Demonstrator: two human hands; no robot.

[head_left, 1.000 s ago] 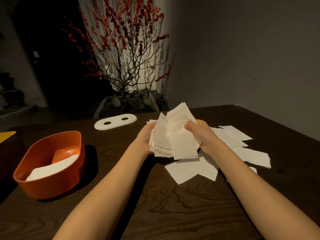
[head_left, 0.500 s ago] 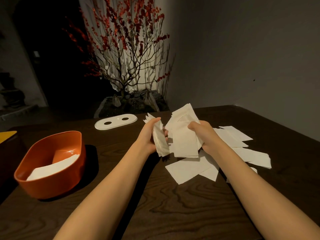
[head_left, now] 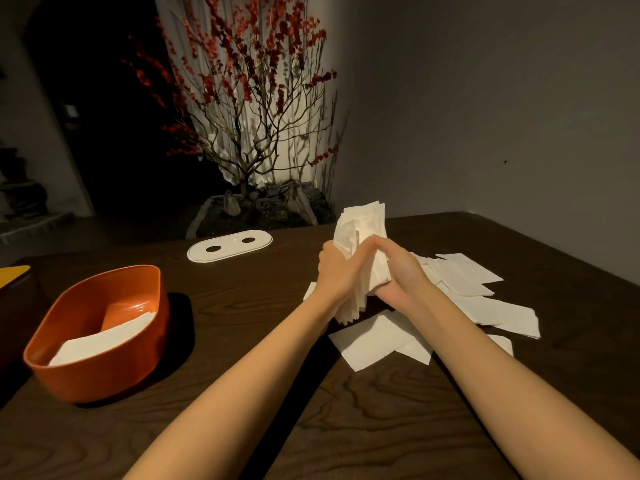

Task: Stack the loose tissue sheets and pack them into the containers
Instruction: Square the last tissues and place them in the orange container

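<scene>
- Head view: both hands meet just above the dark wooden table, a little to the 1 o'clock side of frame centre.
- Left hand and right hand sandwich one bundle of tissue sheets between them — fingers curled and clamped on it from either side, the bundle standing upright with its top fanned out above the knuckles and its ragged lower edge showing below the wrists.
- Loose tissue sheets lie scattered on the table at 3 to 5 o'clock of the hands, overlapping; a few reach under the right forearm.
- Orange container sits well apart at 8 o'clock, open, with a flat layer of packed tissue already in its bottom.
- White oval lid with two holes lies flat at 10 o'clock of the hands, off the container.
- A red-blossomed branch arrangement stands past the table's far edge at 12 o'clock.
- Step in hand, as I judge it: squaring the gathered sheets into a stack — packing not yet begun for this bundle.
- Next move likely calls for tapping the edges even, then either collecting the remaining sheets or carrying the stack left to the container; the thin sheets may slip or splay if the grip loosens.
</scene>
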